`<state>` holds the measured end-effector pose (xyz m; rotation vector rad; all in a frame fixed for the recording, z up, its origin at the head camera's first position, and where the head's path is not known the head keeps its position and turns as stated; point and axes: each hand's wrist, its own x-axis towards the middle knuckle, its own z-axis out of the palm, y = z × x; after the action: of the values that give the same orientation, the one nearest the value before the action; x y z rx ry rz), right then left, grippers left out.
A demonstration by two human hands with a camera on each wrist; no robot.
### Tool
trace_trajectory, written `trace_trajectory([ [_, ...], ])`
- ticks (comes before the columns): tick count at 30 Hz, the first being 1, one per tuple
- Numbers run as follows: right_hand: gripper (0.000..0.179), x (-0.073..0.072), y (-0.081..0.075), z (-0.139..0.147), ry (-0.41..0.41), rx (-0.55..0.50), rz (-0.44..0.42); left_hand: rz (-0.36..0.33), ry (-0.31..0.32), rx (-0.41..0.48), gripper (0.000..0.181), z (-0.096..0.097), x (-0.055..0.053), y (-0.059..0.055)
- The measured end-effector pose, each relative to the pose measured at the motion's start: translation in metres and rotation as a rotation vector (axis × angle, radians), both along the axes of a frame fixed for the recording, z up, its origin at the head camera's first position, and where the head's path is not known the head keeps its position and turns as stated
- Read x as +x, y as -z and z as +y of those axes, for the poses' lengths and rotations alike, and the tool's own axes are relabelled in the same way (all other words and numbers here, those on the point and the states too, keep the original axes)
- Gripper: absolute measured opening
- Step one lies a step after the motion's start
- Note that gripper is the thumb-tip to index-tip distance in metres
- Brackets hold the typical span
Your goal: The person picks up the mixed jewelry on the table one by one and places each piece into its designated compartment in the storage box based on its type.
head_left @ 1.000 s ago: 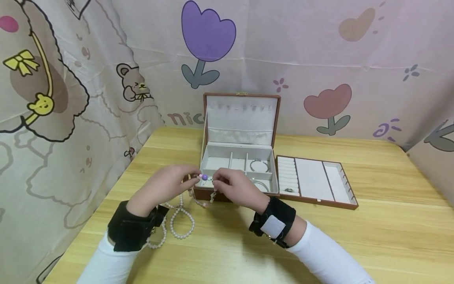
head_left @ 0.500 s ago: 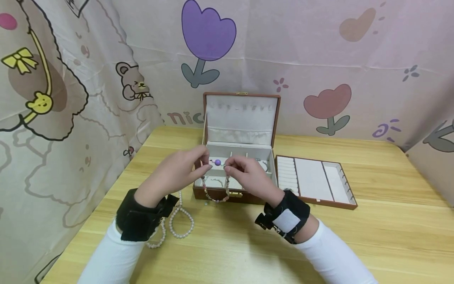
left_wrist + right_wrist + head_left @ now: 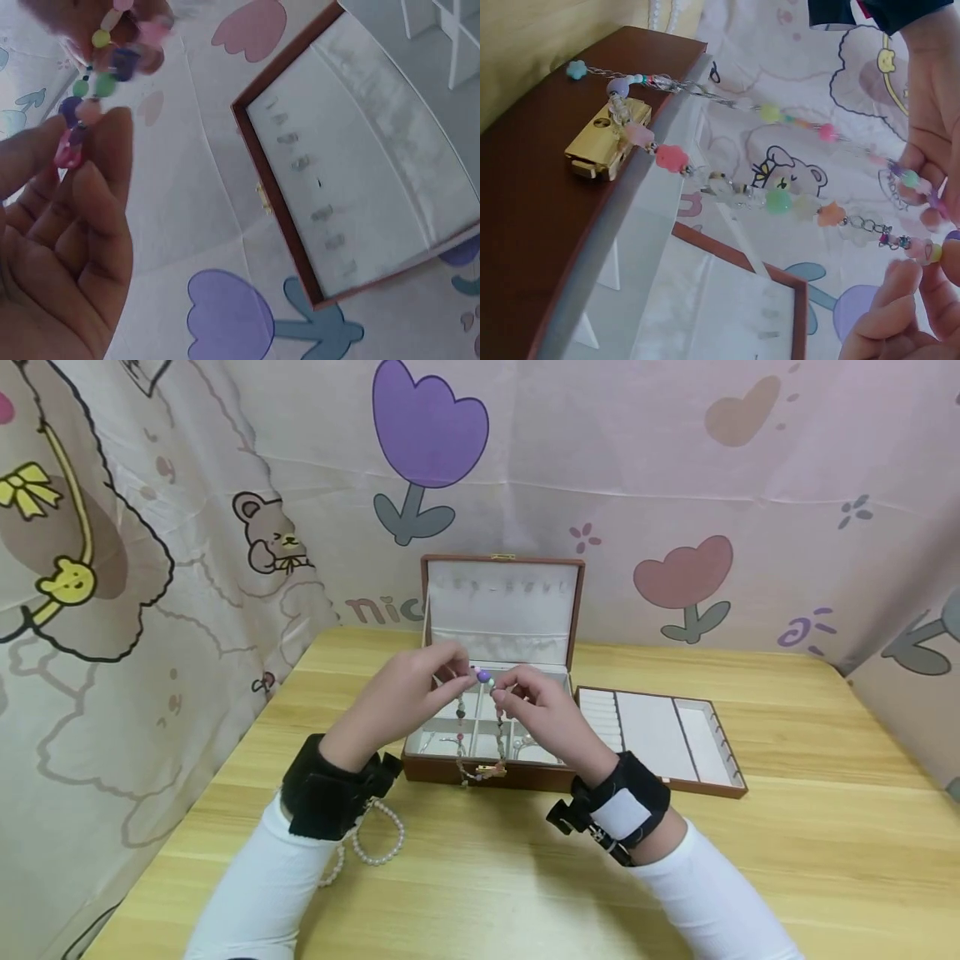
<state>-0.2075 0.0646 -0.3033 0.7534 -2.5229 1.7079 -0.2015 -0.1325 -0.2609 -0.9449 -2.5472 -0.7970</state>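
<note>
My left hand (image 3: 408,693) and right hand (image 3: 551,714) each pinch a colourful beaded necklace (image 3: 672,158) between thumb and fingers, a short stretch of it with a purple bead running between them. The rest hangs down in a loop in front of the open brown jewelry box (image 3: 442,770). In the right wrist view, flower and star beads show along the strand, its low end overlapping the gold clasp (image 3: 604,142). The left wrist view shows my left hand (image 3: 67,247) gripping a pink bead. Silvery bangles lie in the box's white compartments, partly hidden by my hands.
A shallow tray (image 3: 656,735) with ring rolls and hooks lies right of the box. A pearl strand (image 3: 402,835) rests on the wooden table (image 3: 480,877) by my left wrist. The box's raised lid (image 3: 502,610) stands behind, before a printed cloth.
Both hands have risen and shifted right and forward, from the box's front left corner to over its middle. The necklace came up with them and now hangs longer. The head view turned slightly.
</note>
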Motion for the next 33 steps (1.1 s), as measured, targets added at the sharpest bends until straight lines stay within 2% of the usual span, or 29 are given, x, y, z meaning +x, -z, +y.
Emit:
trace_trajectory([
  [3,0.013,-0.002,0.003,0.002,-0.016,-0.052,-0.049,-0.015,0.014,0.044,0.009,0.008,-0.005,-0.002],
  [8,0.015,-0.004,0.005,0.004,-0.036,-0.105,-0.114,-0.005,0.021,0.068,0.01,0.021,-0.013,-0.005],
  [18,0.021,-0.014,0.014,0.014,0.025,-0.041,-0.192,-0.02,-0.005,0.1,0.011,0.027,-0.03,-0.006],
  [21,0.021,-0.018,0.013,0.016,0.071,-0.032,-0.19,-0.019,-0.022,0.085,0.01,0.024,-0.037,-0.004],
  [24,0.022,-0.023,0.011,0.018,0.097,-0.052,-0.191,-0.048,-0.04,0.065,0.008,0.022,-0.045,0.0],
  [29,0.023,-0.033,0.006,0.022,0.108,-0.092,-0.21,-0.119,-0.081,0.035,0.011,0.02,-0.055,0.005],
  [33,0.022,-0.04,0.003,0.023,0.106,-0.102,-0.213,-0.12,-0.099,0.012,0.009,0.02,-0.06,0.007],
])
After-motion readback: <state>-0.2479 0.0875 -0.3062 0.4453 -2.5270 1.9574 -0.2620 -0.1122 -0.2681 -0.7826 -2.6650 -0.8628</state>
